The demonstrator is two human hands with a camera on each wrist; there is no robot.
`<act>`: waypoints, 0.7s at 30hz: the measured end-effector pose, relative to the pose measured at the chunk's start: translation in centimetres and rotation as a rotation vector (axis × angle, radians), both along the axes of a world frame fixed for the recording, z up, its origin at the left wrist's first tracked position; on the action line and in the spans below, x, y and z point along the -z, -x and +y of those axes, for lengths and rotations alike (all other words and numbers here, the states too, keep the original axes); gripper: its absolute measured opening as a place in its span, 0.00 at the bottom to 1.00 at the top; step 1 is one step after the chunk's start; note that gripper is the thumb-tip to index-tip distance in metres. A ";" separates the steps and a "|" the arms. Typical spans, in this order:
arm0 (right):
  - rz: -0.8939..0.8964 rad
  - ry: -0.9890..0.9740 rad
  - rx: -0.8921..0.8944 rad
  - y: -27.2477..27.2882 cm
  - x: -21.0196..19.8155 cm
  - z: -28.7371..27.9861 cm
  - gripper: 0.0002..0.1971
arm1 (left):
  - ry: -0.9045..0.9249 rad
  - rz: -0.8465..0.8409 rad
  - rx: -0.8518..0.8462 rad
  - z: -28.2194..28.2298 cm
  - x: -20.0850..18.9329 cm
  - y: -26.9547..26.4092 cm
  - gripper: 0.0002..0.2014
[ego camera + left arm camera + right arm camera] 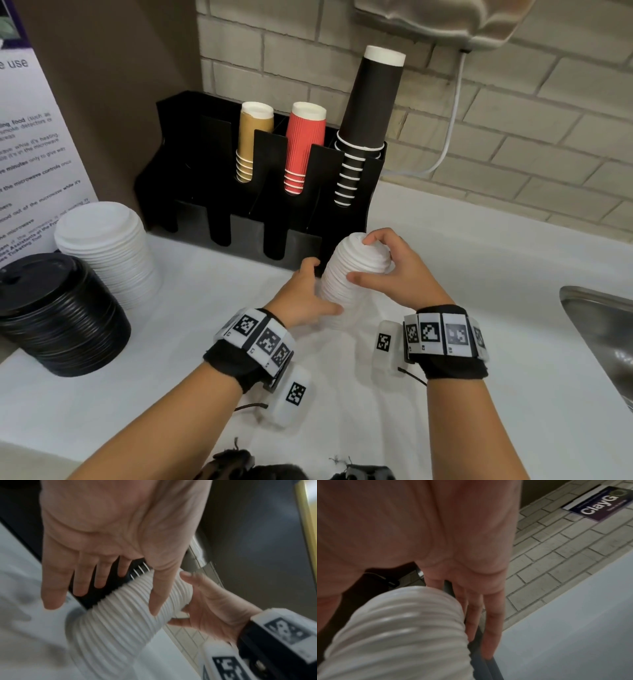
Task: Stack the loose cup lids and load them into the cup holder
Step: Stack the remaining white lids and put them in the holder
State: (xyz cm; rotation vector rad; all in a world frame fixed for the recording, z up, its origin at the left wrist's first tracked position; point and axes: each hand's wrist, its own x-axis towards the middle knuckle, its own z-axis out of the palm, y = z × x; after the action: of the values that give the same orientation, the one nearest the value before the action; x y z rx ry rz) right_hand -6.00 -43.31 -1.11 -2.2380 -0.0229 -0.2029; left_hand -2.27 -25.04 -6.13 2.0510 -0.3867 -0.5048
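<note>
Both hands are working on one stack of white lids (pixel 354 274), which is standing tilted on the white worktop (pixel 479 342) just in front of the right end of the black cup holder (pixel 191 137), near the worktop's back edge. The right hand (pixel 397 270) is curling over the top of the stack, its fingertips (pixel 371 238) pressing on the uppermost lid and its thumb lying across the near side, so that grip is closing round the lids. The left hand (pixel 305 294) is resting against the left side of the stack with the thumb along the ribbed edges; in the left wrist view its fingers (pixel 82 577) are spread and fairly straight, touching rather than wrapping.

The holder is carrying a stack of tan cups (pixel 251 140), a stack of red ribbed cups (pixel 303 147) and a tall stack of black cups (pixel 368 113) in its rear slots, all upside down. Its front slots are showing dark, and their contents cannot be told.

Toward the worktop's left edge a larger stack of white lids (pixel 106 246) is standing beside a stack of black lids (pixel 58 315), the two touching or nearly so. A steel sink (pixel 603 329) is lying at the worktop's right edge, and a brick wall (pixel 513 120) is rising behind.
</note>
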 end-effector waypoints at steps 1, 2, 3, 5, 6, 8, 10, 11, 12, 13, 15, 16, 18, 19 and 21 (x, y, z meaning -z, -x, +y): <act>0.002 0.020 0.008 -0.2 -0.1 0.0 0.25 | 0.013 0.006 -0.027 0.6 -0.1 0.1 0.46; 0.004 0.039 0.012 -0.4 -0.3 0.0 0.25 | 0.038 0.018 -0.058 1.3 -0.2 0.2 0.44; 0.007 0.056 0.009 -0.6 -0.5 0.0 0.25 | 0.070 0.030 -0.088 2.1 -0.4 0.3 0.41; 0.016 0.084 -0.013 -0.9 -0.8 0.0 0.24 | 0.119 0.045 -0.136 3.6 -0.9 0.6 0.36; 0.021 0.098 -0.022 -1.1 -0.9 -0.1 0.24 | 0.135 0.046 -0.154 4.2 -1.1 0.7 0.33; 0.021 0.111 -0.026 -1.4 -1.0 0.0 0.24 | 0.169 0.044 -0.181 5.4 -1.5 0.9 0.29; 0.004 0.098 -0.021 -1.6 -0.9 0.1 0.24 | 0.199 0.037 -0.200 6.3 -1.8 1.0 0.26; -0.006 0.094 -0.018 -1.7 -0.8 0.2 0.24 | 0.209 0.034 -0.207 6.7 -2.0 1.1 0.25; -0.015 0.093 -0.014 -1.8 -0.7 0.3 0.24 | 0.218 0.033 -0.213 7.1 -2.1 1.1 0.24; -0.023 0.092 -0.009 -1.8 -0.7 0.4 0.24 | 0.225 0.031 -0.217 7.5 -2.2 1.1 0.24; -0.044 0.098 0.003 -1.7 -0.7 0.6 0.24 | 0.235 0.027 -0.221 8.3 -2.5 1.2 0.23; -0.056 0.106 0.015 -1.6 -0.9 0.7 0.24 | 0.240 0.022 -0.222 8.6 -2.5 1.2 0.23; -0.086 0.123 0.049 -1.3 -1.5 0.9 0.24 | 0.253 0.000 -0.226 9.4 -2.8 1.2 0.22; -0.108 0.121 0.067 -1.1 -2.0 1.1 0.24 | 0.266 -0.017 -0.231 9.7 -2.9 1.2 0.22; -0.168 0.084 0.073 -0.7 -3.3 1.9 0.24 | 0.322 -0.064 -0.238 10.1 -3.6 1.1 0.22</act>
State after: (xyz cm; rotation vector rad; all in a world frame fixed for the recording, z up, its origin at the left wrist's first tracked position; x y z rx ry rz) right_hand -5.29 -41.39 2.23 -2.3015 -0.0415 -0.4367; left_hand -3.36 -14.96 -2.52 1.7731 -0.2393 -0.2158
